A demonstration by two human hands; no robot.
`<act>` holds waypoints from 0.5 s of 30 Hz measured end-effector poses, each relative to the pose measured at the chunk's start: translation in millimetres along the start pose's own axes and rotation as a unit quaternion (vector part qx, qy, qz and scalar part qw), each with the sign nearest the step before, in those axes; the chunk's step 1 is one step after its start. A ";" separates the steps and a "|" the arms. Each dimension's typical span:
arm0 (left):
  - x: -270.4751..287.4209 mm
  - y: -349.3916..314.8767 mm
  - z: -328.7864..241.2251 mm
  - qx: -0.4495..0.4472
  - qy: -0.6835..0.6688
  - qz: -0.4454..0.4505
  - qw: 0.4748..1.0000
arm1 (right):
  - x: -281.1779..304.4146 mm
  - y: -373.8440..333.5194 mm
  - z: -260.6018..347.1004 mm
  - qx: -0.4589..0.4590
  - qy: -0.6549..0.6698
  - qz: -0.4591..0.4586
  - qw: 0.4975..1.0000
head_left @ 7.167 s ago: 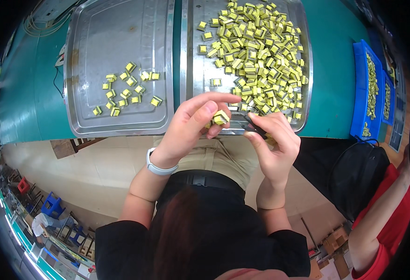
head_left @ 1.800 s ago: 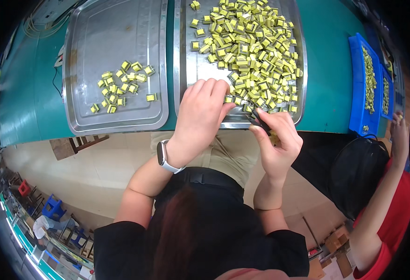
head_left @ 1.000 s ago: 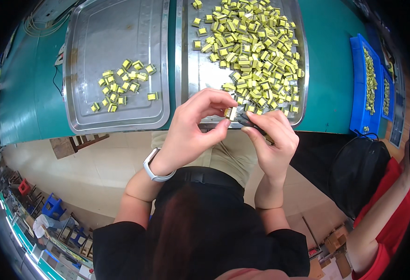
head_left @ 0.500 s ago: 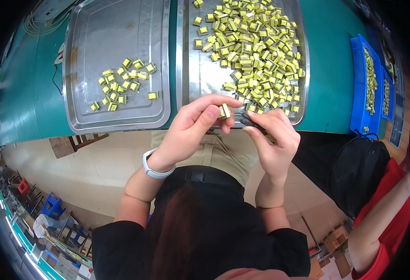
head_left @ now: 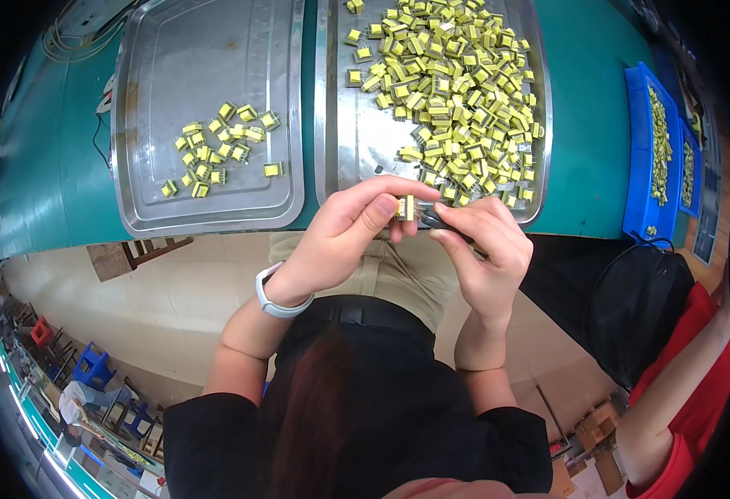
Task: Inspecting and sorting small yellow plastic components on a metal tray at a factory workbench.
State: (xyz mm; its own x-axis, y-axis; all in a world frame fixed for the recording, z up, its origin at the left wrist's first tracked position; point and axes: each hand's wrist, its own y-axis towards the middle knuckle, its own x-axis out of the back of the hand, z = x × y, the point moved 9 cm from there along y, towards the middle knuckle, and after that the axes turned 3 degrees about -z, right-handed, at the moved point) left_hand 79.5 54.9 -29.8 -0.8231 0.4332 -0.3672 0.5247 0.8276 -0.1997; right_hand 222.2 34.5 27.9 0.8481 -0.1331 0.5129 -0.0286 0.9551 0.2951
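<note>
Pinched between thumb and fingers of my left hand (head_left: 352,218) is a small yellow-taped transformer (head_left: 406,207), its pins turned to the right. My right hand (head_left: 491,245) grips dark tweezers (head_left: 441,221), whose tips reach the pin side of that transformer; whether they touch a pin is too small to tell. Both hands are over the near edge of the right metal tray (head_left: 357,150). A dense heap of similar yellow transformers (head_left: 456,91) fills much of this tray.
A left metal tray (head_left: 165,75) holds a smaller cluster of transformers (head_left: 215,150). Blue bins (head_left: 639,150) with more parts stand at the right on the green table (head_left: 581,125). A black bag (head_left: 643,299) and a person's arm in a red sleeve (head_left: 677,416) are at the lower right.
My left hand has turned the transformer so its pins point right. The tweezers in my right hand have moved left, up to the pin side.
</note>
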 end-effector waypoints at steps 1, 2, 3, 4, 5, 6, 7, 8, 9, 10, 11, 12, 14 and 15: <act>0.3 -0.2 -0.1 0.000 -0.007 -0.002 1.000 | 0.3 -0.2 0.1 -0.001 0.001 -0.001 1.000; 0.6 -0.3 -0.3 0.000 -0.013 -0.003 1.000 | 0.7 -0.2 0.4 -0.001 0.001 -0.001 1.000; 0.6 -0.4 -0.6 0.000 -0.013 -0.004 1.000 | 1.2 -0.1 -0.3 -0.007 0.001 0.000 1.000; 0.7 -0.5 -1.2 -0.002 -0.011 -0.005 1.000 | 1.3 0.0 -1.2 -0.013 0.000 0.001 1.000; 0.8 -0.6 -1.9 -0.004 -0.009 -0.006 1.000 | 1.1 0.2 -1.1 -0.013 0.001 0.001 1.000; 0.3 -0.8 -2.3 -0.004 -0.009 -0.006 1.000 | 0.9 0.4 -0.3 -0.008 0.003 0.000 1.000; -1.2 -0.6 -1.5 0.003 -0.015 -0.004 1.000 | 1.1 0.7 0.5 -0.004 0.004 -0.002 1.000; -2.2 -0.5 -0.5 0.010 -0.021 -0.001 1.000 | 1.0 0.8 0.1 -0.004 0.004 -0.002 1.000; -2.2 -0.3 -0.2 0.010 -0.021 -0.001 1.000 | 0.3 0.6 0.1 -0.002 0.003 0.001 1.000; -2.1 -0.2 -0.1 0.008 -0.018 0.000 1.000 | -0.5 0.4 0.1 0.001 0.002 0.004 1.000; -2.2 -0.1 -0.2 0.005 -0.014 0.001 1.000 | -0.3 0.3 -0.4 0.001 0.001 0.004 1.000; -2.3 0.1 -0.3 0.005 -0.014 0.002 1.000 | 0.2 0.1 0.0 0.006 -0.001 0.004 1.000; -1.5 -1.0 1.5 0.017 -0.023 0.000 1.000 | -0.4 -0.2 1.6 0.013 -0.002 0.005 1.000; -0.3 -1.6 2.4 0.017 -0.023 0.000 1.000 | -0.3 -0.4 0.6 0.001 0.000 0.004 1.000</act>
State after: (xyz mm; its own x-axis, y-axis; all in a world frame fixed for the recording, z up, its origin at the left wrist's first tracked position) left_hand 79.5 52.6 -31.5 -0.8133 0.4155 -0.4074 0.5318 0.8148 -0.2307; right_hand 221.7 34.0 28.0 0.8476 -0.1260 0.5155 -0.0355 0.9557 0.2920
